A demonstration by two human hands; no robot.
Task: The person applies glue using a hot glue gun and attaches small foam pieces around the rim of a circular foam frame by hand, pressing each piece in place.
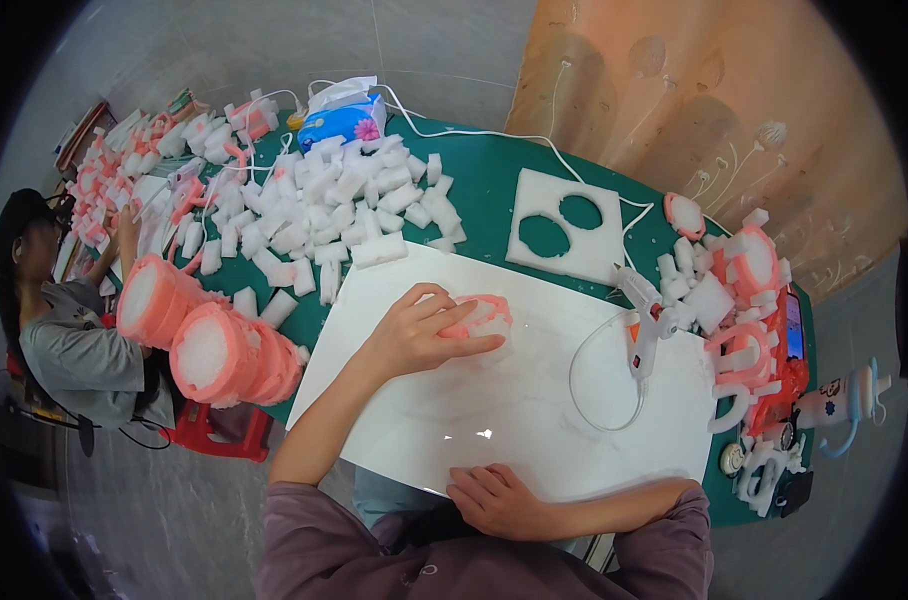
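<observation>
My left hand (419,335) reaches across the white board (414,425), its fingers and thumb around a small round foam piece (491,318). Pink edging runs around the piece and its inside is white; the hand hides its left side. By the board's near edge rests my right hand (499,500), nothing in it, the fingers loosely bent and slightly apart. A white glue gun (642,320) stands on the right part of the board, its cord (574,385) looping to the left.
White foam blocks (344,195) pile up at the back left. Pink-and-white foam cylinders (214,350) lie left of the board. A foam sheet with two round holes (594,252) lies behind it. Pink foam cups (744,350) crowd the right edge. Another person (84,335) works at far left.
</observation>
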